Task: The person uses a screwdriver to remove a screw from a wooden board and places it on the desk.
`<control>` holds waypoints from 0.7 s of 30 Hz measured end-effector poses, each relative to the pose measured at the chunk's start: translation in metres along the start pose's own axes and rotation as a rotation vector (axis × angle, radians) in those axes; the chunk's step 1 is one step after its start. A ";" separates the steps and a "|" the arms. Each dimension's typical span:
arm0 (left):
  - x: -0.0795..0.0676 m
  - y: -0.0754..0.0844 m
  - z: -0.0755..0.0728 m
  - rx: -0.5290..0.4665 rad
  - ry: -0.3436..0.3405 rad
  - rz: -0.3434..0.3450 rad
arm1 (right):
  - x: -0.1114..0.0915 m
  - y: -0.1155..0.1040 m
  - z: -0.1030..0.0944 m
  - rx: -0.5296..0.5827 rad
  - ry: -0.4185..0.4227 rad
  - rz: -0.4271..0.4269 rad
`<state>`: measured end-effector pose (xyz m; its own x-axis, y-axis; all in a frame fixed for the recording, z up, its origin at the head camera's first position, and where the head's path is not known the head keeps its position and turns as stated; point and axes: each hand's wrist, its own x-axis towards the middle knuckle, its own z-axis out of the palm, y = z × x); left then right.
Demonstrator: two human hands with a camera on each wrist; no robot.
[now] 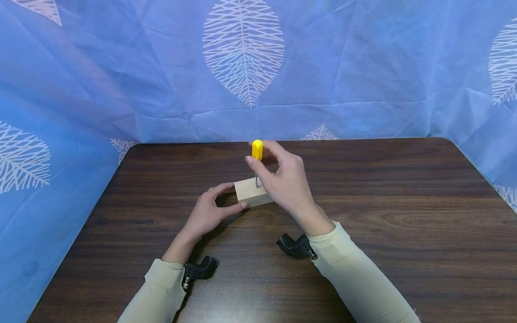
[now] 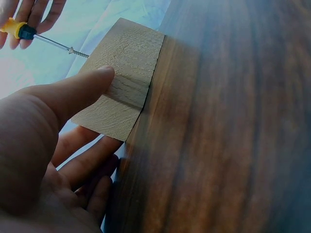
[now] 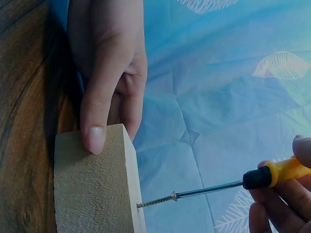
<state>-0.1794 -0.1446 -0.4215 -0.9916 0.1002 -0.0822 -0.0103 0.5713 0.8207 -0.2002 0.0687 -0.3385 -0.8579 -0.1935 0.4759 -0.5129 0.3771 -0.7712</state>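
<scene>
A pale wooden block (image 1: pixel 251 190) lies on the dark table, its left end gripped by my left hand (image 1: pixel 208 210). The left thumb presses the near face while the fingers go round the far side. My right hand (image 1: pixel 288 179) holds a screwdriver (image 1: pixel 257 150) by its yellow handle, between thumb and fingers. In the right wrist view the screwdriver's thin metal shaft (image 3: pixel 209 190) meets the head of a screw (image 3: pixel 156 200). That screw stands in the block's top face, most of its thread showing. The right hand hides the block's right end in the head view.
The dark wood-grain table (image 1: pixel 404 193) reaches out on both sides of the hands. Behind it and at the left hangs a blue cloth (image 1: pixel 169 67) with white leaf prints. Black wrist devices (image 1: pixel 202 268) sit under both cuffs, close over the tabletop.
</scene>
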 end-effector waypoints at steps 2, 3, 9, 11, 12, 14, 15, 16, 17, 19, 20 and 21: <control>0.000 0.000 0.000 -0.003 -0.002 0.000 | -0.001 0.000 -0.001 0.008 0.010 0.003; 0.000 0.000 0.000 -0.005 -0.004 -0.002 | -0.001 0.000 -0.001 0.012 0.015 0.007; -0.001 0.000 0.000 -0.008 -0.006 -0.007 | -0.001 -0.001 -0.001 0.020 0.031 0.017; -0.001 0.000 0.000 -0.008 -0.006 -0.007 | -0.001 0.000 0.000 0.016 0.032 0.011; -0.001 0.000 0.000 -0.007 -0.006 -0.007 | 0.000 0.000 0.000 0.014 0.031 0.007; -0.001 0.000 0.000 -0.007 -0.005 -0.005 | 0.000 0.000 0.000 0.013 0.032 -0.002; 0.000 0.000 0.000 -0.008 -0.005 -0.006 | 0.000 0.000 0.000 0.012 0.033 -0.006; 0.000 0.000 0.000 -0.008 -0.006 -0.005 | 0.000 0.000 0.000 0.013 0.035 -0.009; 0.000 0.000 0.000 -0.009 -0.006 -0.004 | 0.000 0.000 0.000 0.014 0.036 -0.012; 0.000 0.000 0.000 -0.013 -0.006 -0.004 | 0.000 0.000 0.000 0.014 0.040 -0.015; 0.000 0.000 0.000 -0.012 -0.006 -0.005 | 0.000 0.000 0.001 0.015 0.041 -0.015; 0.000 0.000 0.000 -0.012 -0.006 -0.006 | 0.000 0.000 0.001 0.016 0.040 -0.014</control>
<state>-0.1793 -0.1445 -0.4210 -0.9907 0.1015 -0.0904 -0.0178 0.5625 0.8266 -0.1997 0.0682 -0.3389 -0.8490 -0.1623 0.5029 -0.5255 0.3602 -0.7708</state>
